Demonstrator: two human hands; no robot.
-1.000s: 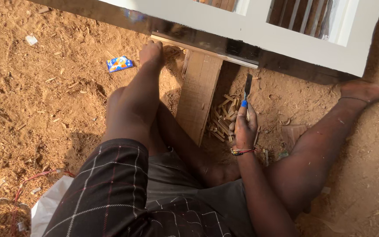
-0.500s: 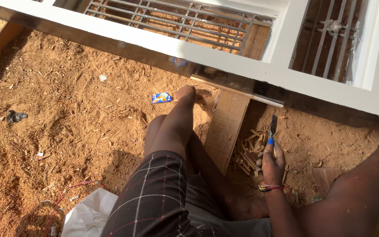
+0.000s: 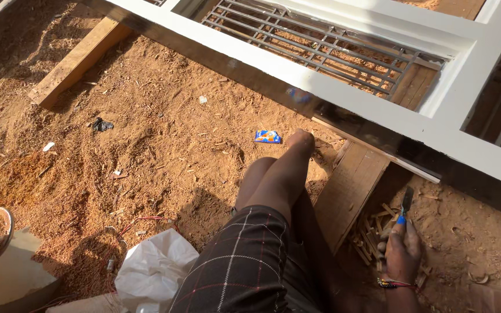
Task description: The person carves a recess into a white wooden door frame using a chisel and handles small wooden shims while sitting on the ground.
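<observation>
Chisel (image 3: 406, 201) points up at the white frame (image 3: 343, 87), blade just beside the plank (image 3: 352, 188). Right hand (image 3: 402, 252) is closed round its blue handle, resting over wood chips (image 3: 372, 237). Left hand is out of view.

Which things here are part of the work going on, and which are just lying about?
In use: right hand gripping a blue-handled chisel; wood chips beside it; wooden board; white frame above. The left hand is out of view.

Lying about: blue wrapper, white plastic bag, timber plank, dark scrap.
</observation>
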